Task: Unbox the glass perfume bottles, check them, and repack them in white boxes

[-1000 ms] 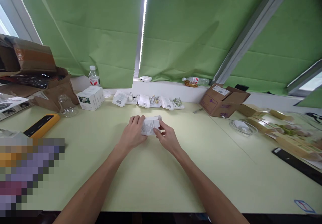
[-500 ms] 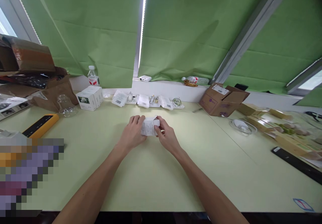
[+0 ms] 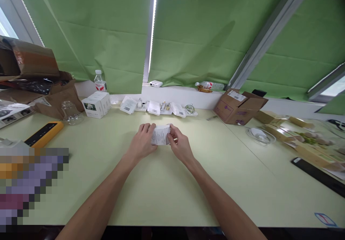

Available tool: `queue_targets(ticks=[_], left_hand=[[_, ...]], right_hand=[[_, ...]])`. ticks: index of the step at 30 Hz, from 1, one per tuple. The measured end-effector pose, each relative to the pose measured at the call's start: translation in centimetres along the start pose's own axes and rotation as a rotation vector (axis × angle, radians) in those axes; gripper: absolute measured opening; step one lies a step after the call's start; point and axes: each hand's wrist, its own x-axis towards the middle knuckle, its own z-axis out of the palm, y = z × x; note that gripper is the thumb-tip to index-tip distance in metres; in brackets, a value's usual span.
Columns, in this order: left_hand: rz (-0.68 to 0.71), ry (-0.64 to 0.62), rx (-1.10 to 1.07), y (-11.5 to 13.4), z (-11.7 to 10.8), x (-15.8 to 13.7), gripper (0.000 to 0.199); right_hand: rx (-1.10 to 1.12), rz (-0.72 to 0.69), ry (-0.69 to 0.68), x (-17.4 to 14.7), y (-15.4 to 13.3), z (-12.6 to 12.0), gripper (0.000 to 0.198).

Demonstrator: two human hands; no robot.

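A small white carton (image 3: 160, 135) with printed text on its near face is held just above the table, in front of me. My left hand (image 3: 143, 139) is wrapped round its left end, fingers over the top and thumb below. At the right end, my right hand (image 3: 179, 141) grips the edge of the carton, thumb on the near side and fingers behind. That end's flap lies folded in under my fingers. What the carton contains is hidden.
White boxes (image 3: 96, 105) stand at the back left beside a clear plastic bottle (image 3: 70, 114). Opened white packs (image 3: 154, 107) line the back wall. A cardboard box (image 3: 235, 107) is at the back right, near a coiled clear cable (image 3: 260, 135). A yellow-black power strip (image 3: 44, 134) lies left.
The flap at the carton's right end, raised before, is now pressed in. My right fingers have moved slightly along that edge; my left hand stays in place.
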Motion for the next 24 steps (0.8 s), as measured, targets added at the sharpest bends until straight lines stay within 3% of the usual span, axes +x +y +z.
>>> queue_targets(ticks=[24], left_hand=[[0.022,0.001,0.016,0.0,0.2,-0.1,0.063]], right_hand=[[0.023,0.014,0.01,-0.12,-0.4,-0.11,0.033]])
